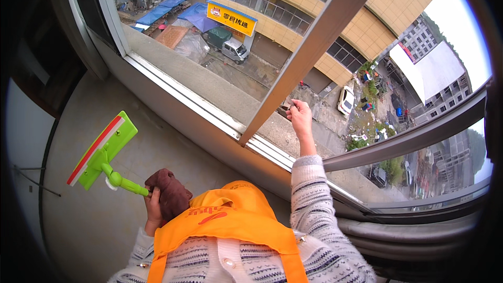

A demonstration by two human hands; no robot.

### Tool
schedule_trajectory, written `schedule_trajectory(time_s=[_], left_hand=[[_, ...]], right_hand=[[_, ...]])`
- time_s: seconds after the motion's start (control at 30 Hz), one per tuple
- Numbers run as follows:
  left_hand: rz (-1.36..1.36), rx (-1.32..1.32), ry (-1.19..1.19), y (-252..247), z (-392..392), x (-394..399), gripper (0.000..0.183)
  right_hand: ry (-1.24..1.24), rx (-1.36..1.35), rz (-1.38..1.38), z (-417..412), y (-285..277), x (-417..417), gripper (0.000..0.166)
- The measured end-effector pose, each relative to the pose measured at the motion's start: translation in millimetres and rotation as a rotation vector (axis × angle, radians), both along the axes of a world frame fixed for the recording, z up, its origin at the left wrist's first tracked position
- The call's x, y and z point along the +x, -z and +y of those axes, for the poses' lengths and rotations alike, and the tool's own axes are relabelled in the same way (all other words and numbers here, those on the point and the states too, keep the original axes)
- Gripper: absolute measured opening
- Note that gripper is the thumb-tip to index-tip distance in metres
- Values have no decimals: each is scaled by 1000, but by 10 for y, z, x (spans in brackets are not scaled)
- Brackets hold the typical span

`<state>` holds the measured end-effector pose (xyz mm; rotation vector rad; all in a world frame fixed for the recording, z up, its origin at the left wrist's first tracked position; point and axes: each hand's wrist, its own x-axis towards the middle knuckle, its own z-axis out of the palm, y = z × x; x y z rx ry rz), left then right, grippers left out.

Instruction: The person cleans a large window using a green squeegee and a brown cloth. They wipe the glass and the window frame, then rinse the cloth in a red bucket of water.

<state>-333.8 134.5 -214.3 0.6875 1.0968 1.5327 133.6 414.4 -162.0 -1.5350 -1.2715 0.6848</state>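
Observation:
My left hand (pixel 154 207) grips the bright green handle of a window squeegee (pixel 114 153) together with a bunched dark brown cloth (pixel 168 192). The squeegee's head, with a red and white strip along one side, points up and left over the floor. My right hand (pixel 300 119) is raised at the window opening, to the right of the upright brown window frame bar (pixel 302 59). Its thumb and fingers are pinched together by a small dark piece, partly hidden by the fingers. Whether they hold this piece is unclear.
A white window track (pixel 188 102) runs along the sill, with a concrete ledge (pixel 204 82) outside. A curved-looking sash (pixel 404 133) stands at the right. Below lies a street with a van (pixel 235 50) and a white car (pixel 346 100). A pale floor (pixel 90 220) extends left.

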Motion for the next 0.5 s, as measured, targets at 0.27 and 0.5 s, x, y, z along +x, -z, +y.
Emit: schedule_trajectory(time_s=[0.27, 0.5], left_hand=[[63, 20, -215, 405, -59, -115, 26], [78, -29, -364, 535, -158, -80, 27]], right_hand=[[39, -339, -740, 1174, 545, 23, 40], [-186, -198, -971, 1582, 1175, -11, 33]])
